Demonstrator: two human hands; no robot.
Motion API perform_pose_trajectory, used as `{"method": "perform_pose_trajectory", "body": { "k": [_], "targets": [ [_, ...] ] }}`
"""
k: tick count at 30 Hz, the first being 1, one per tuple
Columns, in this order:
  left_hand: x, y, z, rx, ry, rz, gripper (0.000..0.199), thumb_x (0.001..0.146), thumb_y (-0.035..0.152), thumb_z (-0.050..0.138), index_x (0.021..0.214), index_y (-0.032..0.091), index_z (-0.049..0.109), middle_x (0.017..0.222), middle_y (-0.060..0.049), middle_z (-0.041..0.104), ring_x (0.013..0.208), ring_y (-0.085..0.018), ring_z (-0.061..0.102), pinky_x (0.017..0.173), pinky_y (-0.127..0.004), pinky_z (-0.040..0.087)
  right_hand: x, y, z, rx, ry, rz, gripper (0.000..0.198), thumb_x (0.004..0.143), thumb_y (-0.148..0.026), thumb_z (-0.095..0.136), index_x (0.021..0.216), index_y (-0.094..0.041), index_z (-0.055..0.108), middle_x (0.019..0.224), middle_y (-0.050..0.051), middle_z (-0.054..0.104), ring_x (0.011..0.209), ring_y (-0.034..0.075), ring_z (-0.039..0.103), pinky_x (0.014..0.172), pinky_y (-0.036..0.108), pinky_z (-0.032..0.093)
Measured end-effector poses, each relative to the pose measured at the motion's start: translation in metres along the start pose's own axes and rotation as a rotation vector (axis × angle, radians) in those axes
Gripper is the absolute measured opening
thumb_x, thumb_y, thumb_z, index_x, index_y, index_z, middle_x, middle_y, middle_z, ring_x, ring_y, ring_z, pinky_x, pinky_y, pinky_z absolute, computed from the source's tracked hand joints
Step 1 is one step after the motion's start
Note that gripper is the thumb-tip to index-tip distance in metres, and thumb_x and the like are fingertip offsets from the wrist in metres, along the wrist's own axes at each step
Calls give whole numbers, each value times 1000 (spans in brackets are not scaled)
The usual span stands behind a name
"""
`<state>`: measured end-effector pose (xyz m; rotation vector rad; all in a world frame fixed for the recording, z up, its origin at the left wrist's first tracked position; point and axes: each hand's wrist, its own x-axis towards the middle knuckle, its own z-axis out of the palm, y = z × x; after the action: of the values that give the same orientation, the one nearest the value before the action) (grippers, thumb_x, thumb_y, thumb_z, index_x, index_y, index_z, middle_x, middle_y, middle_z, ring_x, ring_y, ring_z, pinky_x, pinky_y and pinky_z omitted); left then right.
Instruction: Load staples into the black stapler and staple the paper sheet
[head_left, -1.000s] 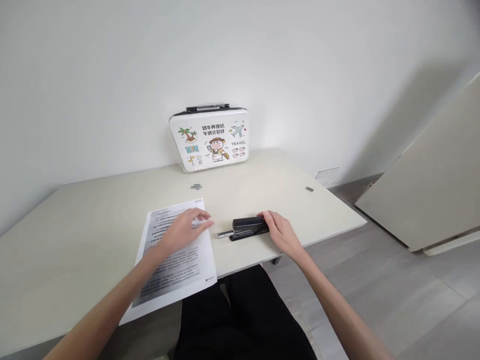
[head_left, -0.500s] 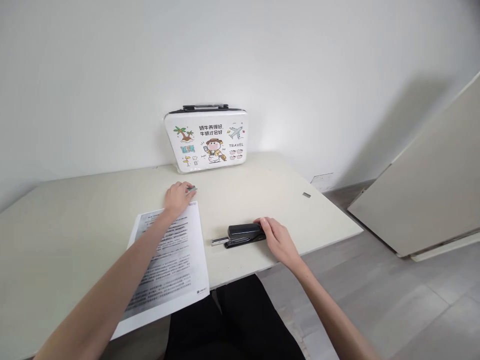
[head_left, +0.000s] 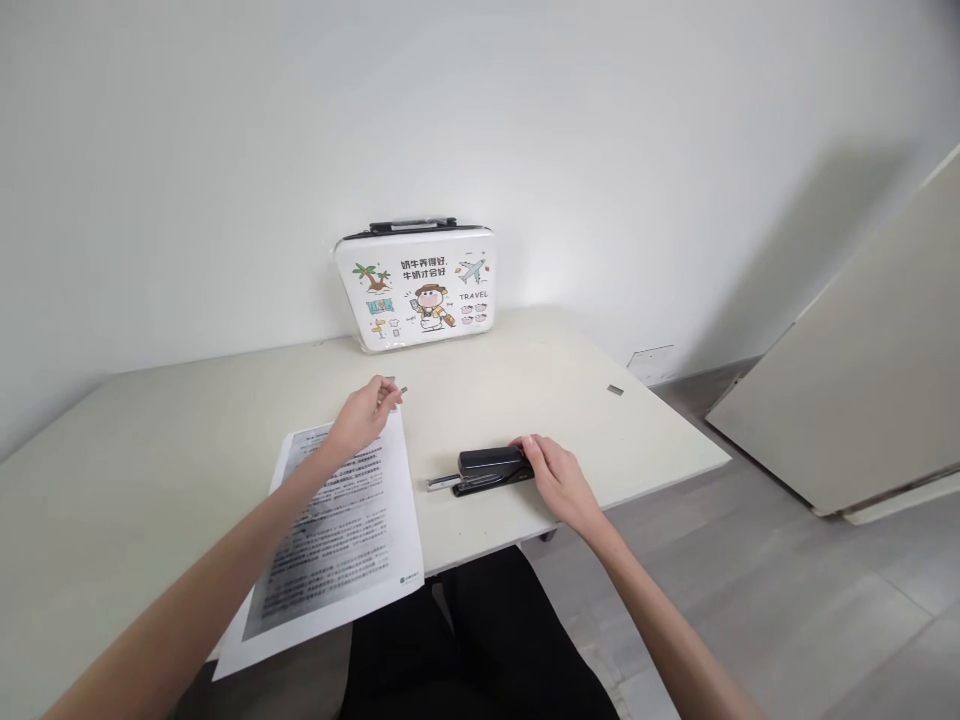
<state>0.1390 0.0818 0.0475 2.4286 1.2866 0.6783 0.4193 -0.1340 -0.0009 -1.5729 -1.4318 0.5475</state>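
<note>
My left hand (head_left: 367, 412) is above the top edge of a printed sheet of paper (head_left: 337, 530), thumb and fingers pinched on a small grey strip of staples (head_left: 403, 391). Just behind those fingers a second grey piece (head_left: 390, 378) shows, partly hidden. My right hand (head_left: 556, 475) grips the back end of a black stapler (head_left: 491, 462) lying on its side of the table near the front edge. The stapler's metal staple tray (head_left: 442, 482) sticks out of its front, pointing left.
A white carry case (head_left: 420, 290) with cartoon prints stands at the table's back against the wall. Another grey staple strip (head_left: 615, 390) lies near the right edge of the table (head_left: 525, 370). A pale panel (head_left: 847, 400) leans beyond the table at the right.
My left hand has drawn slightly back and right, now with a small staple strip between its fingertips. The right hand and stapler stay in place. The view has shifted a little.
</note>
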Motion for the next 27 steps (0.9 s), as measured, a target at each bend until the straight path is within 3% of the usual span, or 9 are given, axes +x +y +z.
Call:
{"method": "perform_pose_trajectory", "body": {
  "k": [4, 13, 16, 20, 27],
  "targets": [
    [-33, 21, -12, -194, -26, -17, 33, 104, 54, 38, 114, 24, 49, 85, -2, 70, 75, -19, 65, 64, -30, 49, -1, 1, 0, 0, 6, 1, 54, 111, -53, 28, 113, -25, 73, 103, 7, 75, 101, 25, 67, 93, 38, 47],
    [-106, 66, -17, -324, -282, -109, 37, 100, 54, 52, 118, 28, 69, 82, 0, 74, 81, -22, 73, 74, -33, 54, 0, 6, 2, -24, 12, -12, 55, 111, -55, 27, 112, -25, 74, 103, 7, 76, 100, 25, 68, 94, 38, 49],
    [-119, 71, -11, -230, -244, -40, 34, 101, 51, 51, 118, 32, 72, 86, 1, 76, 84, -22, 73, 74, -33, 54, -1, 5, 1, -25, 9, -12, 55, 110, -55, 27, 113, -25, 73, 105, 8, 76, 101, 25, 69, 94, 38, 49],
    [-123, 75, -1, -173, -137, 110, 32, 104, 51, 50, 114, 31, 73, 110, -3, 73, 90, -22, 70, 83, -35, 53, -1, 5, 1, -31, 11, -9, 56, 110, -56, 27, 109, -25, 73, 103, 8, 76, 101, 26, 69, 94, 38, 49],
    [-121, 83, 12, -156, -131, 112, 32, 104, 51, 48, 109, 30, 72, 110, -4, 72, 90, -23, 69, 81, -36, 54, -1, 7, 2, -43, 15, -15, 53, 110, -55, 29, 109, -25, 73, 103, 8, 76, 101, 26, 69, 93, 37, 50]
  ]
}}
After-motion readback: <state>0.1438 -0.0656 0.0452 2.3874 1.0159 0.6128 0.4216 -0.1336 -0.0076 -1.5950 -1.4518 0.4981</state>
